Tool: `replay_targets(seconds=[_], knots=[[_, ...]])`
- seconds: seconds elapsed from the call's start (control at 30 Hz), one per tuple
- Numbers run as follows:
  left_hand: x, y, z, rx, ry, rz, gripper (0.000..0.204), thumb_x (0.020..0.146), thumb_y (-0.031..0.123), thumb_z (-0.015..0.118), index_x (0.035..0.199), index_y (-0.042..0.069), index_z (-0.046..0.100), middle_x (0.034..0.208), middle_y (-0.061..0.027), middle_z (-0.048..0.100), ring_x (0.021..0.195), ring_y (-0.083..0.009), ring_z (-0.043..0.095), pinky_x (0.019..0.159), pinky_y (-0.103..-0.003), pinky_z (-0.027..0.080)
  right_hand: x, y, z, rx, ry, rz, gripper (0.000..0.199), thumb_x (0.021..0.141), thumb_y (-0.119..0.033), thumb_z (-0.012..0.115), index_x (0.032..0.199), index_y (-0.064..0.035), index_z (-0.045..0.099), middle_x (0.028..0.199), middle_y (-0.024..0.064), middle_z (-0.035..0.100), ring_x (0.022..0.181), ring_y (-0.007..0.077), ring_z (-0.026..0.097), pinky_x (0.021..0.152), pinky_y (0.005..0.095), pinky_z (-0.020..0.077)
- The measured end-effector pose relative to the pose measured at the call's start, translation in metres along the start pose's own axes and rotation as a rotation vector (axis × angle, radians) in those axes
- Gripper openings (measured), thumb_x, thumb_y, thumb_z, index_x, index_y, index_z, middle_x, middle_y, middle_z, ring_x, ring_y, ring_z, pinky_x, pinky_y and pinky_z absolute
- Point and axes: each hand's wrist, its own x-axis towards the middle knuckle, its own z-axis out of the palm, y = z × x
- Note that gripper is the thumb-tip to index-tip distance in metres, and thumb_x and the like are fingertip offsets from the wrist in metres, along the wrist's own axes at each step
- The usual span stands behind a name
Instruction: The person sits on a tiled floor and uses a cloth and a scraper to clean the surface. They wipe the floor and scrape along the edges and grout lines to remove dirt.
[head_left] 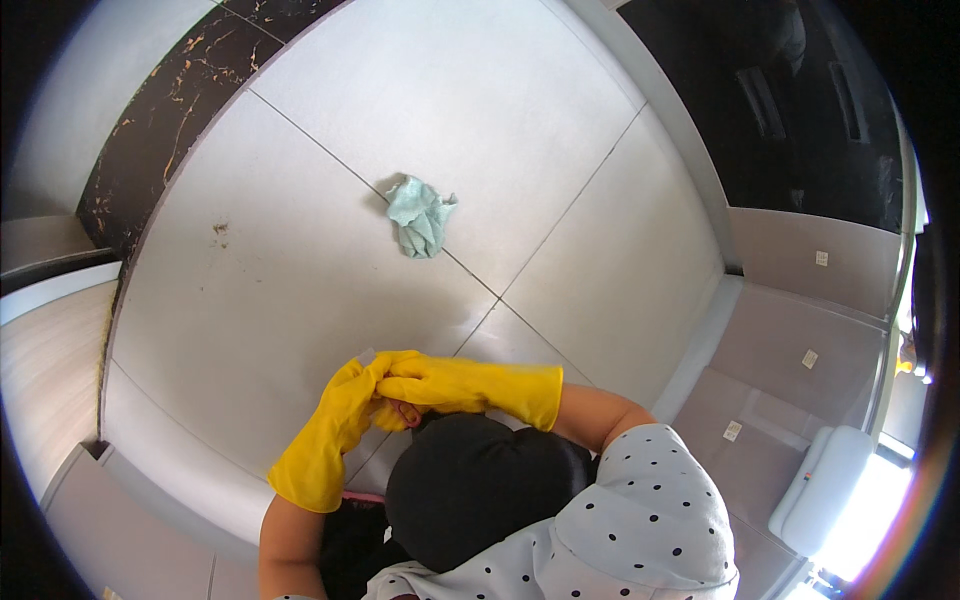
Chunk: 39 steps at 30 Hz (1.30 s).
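Note:
Both of my hands wear yellow rubber gloves and meet in front of my dark-clad knee. My left hand (pixel 350 400) is closed, and a small greyish piece (pixel 367 356) sticks up at its fingers; its kind is too small to tell. My right hand (pixel 420 380) lies against the left one with its fingers curled over it. What is between the two gloves is hidden. Bare toes (pixel 408 412) show just below the gloves. Farther off, a crumpled pale green cloth (pixel 420 217) lies on the light tiled floor (pixel 330 270), apart from both hands.
Small dark crumbs of dirt (pixel 220 230) lie on the floor to the left. A dark marbled border (pixel 150 140) and a wood-toned panel (pixel 50 360) edge the left side. Beige cabinet fronts (pixel 770 350) and a glossy black panel (pixel 770 110) stand at the right, with a white box-like container (pixel 820 490).

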Motion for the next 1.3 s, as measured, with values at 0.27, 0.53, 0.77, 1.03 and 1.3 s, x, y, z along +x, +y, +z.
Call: replay_targets(seconds=[0.27,0.53,0.77,1.03,1.3], knots=[[0.009,-0.006,-0.059,-0.344,0.284,0.457,0.043,0.103,0.031,0.046,0.128,-0.004,0.051,0.122,-0.0231,0.061,0.117,-0.0358,0.058,0.107,-0.051,0.043,0.034,-0.029,-0.079,-1.143,1.195,-0.064,0.042,0.085,-0.03,0.068,0.125,-0.0175,0.062,0.132,0.0154,0.058,0.119,0.0323,0.056,0.098,0.0418,0.0463],[-0.009,0.024,-0.05,-0.32,0.393,0.451,0.039,0.103,0.027,0.048,0.126,-0.005,0.049,0.12,-0.0236,0.06,0.115,-0.037,0.058,0.107,-0.05,0.044,0.065,-0.012,-0.134,-0.511,1.014,-0.214,0.046,0.08,0.002,0.067,0.121,-0.0159,0.063,0.134,0.0167,0.056,0.121,0.0351,0.054,0.101,0.0412,0.0467],[-0.008,0.011,-0.082,-0.298,0.35,0.45,0.039,0.1,0.028,0.055,0.126,-0.001,0.051,0.125,-0.0192,0.059,0.116,-0.0346,0.058,0.107,-0.051,0.044,-0.118,0.137,-0.182,-0.85,1.55,-0.578,0.04,0.078,0.008,0.064,0.114,-0.0103,0.066,0.118,0.0126,0.066,0.112,0.0314,0.062,0.099,0.0379,0.0484],[-0.014,0.008,-0.078,-0.305,0.365,0.448,0.045,0.102,0.029,0.05,0.129,-0.007,0.048,0.124,-0.0229,0.058,0.119,-0.0359,0.056,0.111,-0.048,0.04,-0.029,0.136,-0.17,-0.874,1.911,-0.138,0.037,0.08,-0.002,0.056,0.116,-0.0077,0.064,0.117,0.0176,0.064,0.115,0.0366,0.058,0.103,0.043,0.0431],[-0.009,0.027,-0.053,-0.244,0.334,0.468,0.043,0.102,0.028,0.05,0.129,-0.006,0.048,0.122,-0.0229,0.059,0.117,-0.0347,0.057,0.109,-0.048,0.042,0.174,0.028,-0.083,-0.704,1.009,-0.604,0.038,0.083,-0.004,0.063,0.119,-0.0179,0.062,0.126,0.0176,0.06,0.113,0.0394,0.058,0.097,0.0457,0.0471]])
